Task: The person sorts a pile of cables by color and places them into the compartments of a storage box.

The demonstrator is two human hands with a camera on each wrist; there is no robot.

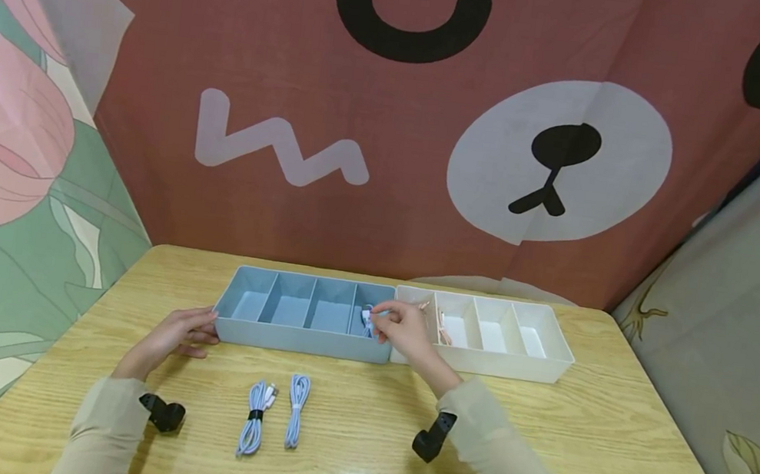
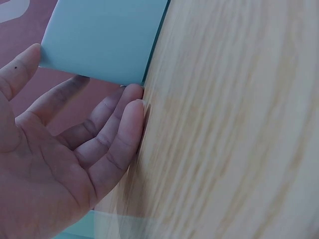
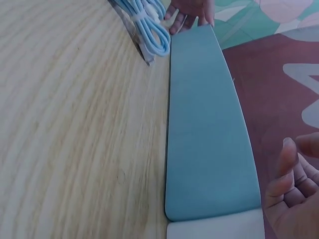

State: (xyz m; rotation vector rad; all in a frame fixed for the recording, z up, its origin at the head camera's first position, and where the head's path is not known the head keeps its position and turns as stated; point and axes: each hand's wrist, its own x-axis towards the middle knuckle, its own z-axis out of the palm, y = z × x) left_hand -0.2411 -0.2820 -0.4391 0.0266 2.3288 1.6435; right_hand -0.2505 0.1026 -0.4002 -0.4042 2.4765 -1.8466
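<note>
1. Left hand (image 1: 184, 328) at the left end of the blue tray (image 1: 302, 341): fingers relaxed and slightly bent, tips touching the end wall without closing round it; the contact presumably steadies the tray against sliding
2. Right hand (image 1: 406, 331) above the rightmost blue compartment: thumb and fingers loosely curved; the right wrist view shows nothing between their tips, so they appear released; the reach from above suits a narrow, walled cell
3. Compartment cable (image 1: 367, 322): inside that rightmost blue cell, just beside the right fingertips, its whitish connector uppermost; the front wall hides its lower part
4. White tray (image 1: 478, 363), set against the blue tray's right end, probably to make one row within easy reach; slender pinkish cables (image 1: 444, 331) lie in its two leftmost cells, partly hidden by the hand
5. Black-banded bundle (image 1: 253, 418) and slim bundle (image 1: 296, 411), side by side but apart before the blue tray; both are pale blue cord in long folded loops, tied presumably against tangling
6. Materials: trays smooth, apparently plastic, with thin upright dividers; table (image 1: 346, 426) wood-grained, its surface glossy enough to reflect a light
</note>
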